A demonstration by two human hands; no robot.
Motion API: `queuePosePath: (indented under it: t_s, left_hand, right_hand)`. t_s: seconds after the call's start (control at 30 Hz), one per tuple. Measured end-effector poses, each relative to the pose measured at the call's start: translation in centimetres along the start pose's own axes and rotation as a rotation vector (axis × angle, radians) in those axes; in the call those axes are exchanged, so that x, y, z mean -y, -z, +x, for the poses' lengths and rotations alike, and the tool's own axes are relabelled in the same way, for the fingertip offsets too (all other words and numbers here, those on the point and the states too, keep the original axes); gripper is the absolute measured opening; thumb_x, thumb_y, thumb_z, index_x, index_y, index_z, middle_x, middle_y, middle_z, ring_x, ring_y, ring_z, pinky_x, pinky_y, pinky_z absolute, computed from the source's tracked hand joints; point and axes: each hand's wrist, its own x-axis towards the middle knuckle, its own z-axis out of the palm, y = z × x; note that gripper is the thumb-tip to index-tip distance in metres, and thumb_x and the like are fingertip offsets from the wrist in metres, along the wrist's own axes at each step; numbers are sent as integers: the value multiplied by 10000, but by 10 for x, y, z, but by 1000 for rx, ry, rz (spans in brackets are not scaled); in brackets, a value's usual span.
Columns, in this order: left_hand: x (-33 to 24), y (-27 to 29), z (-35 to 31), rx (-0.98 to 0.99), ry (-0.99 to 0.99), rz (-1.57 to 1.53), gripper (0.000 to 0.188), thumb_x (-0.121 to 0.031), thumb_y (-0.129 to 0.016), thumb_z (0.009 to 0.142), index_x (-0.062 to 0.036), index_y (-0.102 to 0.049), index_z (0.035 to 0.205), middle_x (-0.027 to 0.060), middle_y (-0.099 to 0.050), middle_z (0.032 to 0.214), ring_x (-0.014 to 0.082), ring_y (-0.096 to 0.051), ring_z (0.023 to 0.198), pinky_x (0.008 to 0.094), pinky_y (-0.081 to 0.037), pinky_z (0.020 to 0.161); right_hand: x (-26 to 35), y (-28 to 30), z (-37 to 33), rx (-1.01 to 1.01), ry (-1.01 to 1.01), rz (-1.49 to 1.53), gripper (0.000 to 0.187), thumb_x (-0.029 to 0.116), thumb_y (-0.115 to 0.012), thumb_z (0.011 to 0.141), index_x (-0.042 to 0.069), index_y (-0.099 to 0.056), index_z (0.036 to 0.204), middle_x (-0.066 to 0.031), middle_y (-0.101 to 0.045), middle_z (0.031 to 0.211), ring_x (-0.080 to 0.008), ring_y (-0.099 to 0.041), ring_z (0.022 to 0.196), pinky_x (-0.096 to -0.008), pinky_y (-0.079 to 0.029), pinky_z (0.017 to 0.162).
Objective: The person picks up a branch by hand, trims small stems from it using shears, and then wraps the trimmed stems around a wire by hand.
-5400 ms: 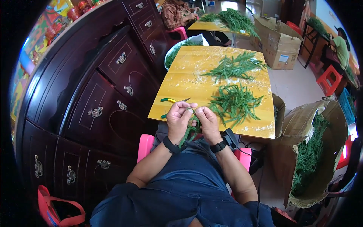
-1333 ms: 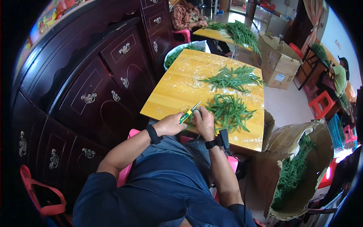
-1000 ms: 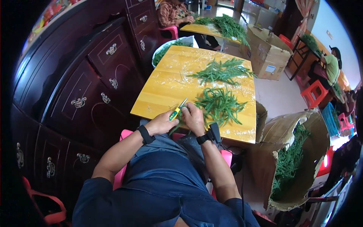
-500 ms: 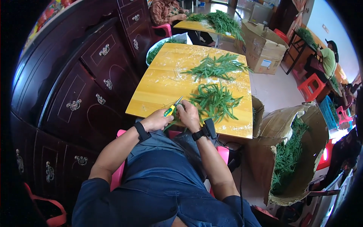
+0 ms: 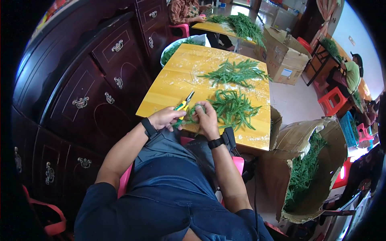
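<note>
Long-nose pliers [image 5: 185, 103] with yellow and green handles are in my left hand [image 5: 164, 117], their grey tips pointing up and away over the table's near edge. My right hand [image 5: 208, 120] pinches a green artificial fern-like sprig [image 5: 194, 115], part of which hangs down between my hands. The plier tips are apart from the sprig and from my right fingers. Just beyond my right hand lies a heap of loose green sprigs [image 5: 235, 109], and a second, flatter bunch of sprigs [image 5: 237, 73] lies farther back.
The yellow wooden table [image 5: 161, 95] is strewn with pale bits. To the right, a torn carton [image 5: 277, 164] holds greenery; another carton [image 5: 295, 66] stands behind. A white sack [image 5: 165, 56] of greenery touches the far left. Dark drawers [image 5: 76, 84] line the left. Two people sit farther off.
The plier tips have swung away from my right fingers and opened slightly. My right hand has turned a little, showing more of the sprig. The whole view has shifted slightly.
</note>
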Motion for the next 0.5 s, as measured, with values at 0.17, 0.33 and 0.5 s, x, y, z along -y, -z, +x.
queuePosePath:
  t_s: [0.17,0.33,0.5]
  left_hand:
    - [19,30,25,186,-61,-372,342,-404,-528,1009,-107,-560,1177,37,-671,942,133,-673,832,267,-521,599]
    - [6,14,10,259,-101,-391,381,-411,-492,1023,-110,-527,1254,72,-676,1049,176,-676,950,289,-539,639]
    - [15,15,2,294,-135,-435,429,-416,-472,1027,-101,-487,1317,110,-662,1133,207,-669,1004,285,-542,649]
  right_hand:
    - [36,27,0,141,-31,500,216,203,-551,981,35,-600,1108,-20,-627,857,-97,-540,669,-246,-449,623]
    - [77,74,-11,48,74,663,247,220,-557,978,29,-605,1128,-29,-626,924,-102,-545,716,-247,-451,629]
    - [129,130,-41,-272,220,332,272,198,-580,971,-6,-631,1143,-13,-662,924,-125,-604,747,-258,-496,678]
